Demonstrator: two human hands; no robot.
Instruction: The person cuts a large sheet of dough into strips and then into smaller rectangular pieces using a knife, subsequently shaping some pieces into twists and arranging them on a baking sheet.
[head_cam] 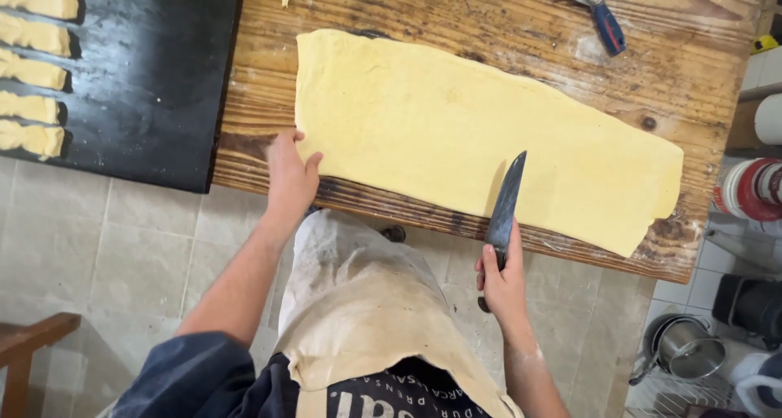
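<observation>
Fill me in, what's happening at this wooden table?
A person in an apron stands at a wooden table with a long sheet of yellow dough spread on it. The left hand rests at the sheet's near left corner. The right hand grips a knife, blade tip over the dough's near edge. Shaped dough pieces sit in a row on a black tray to the left. A blue-handled scraper lies at the far edge.

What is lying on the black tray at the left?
Five cut strips of yellow dough lie in a column on the black tray, with part of another piece at the top edge. The picture's left edge cuts them off, so their full length is hidden.
</observation>
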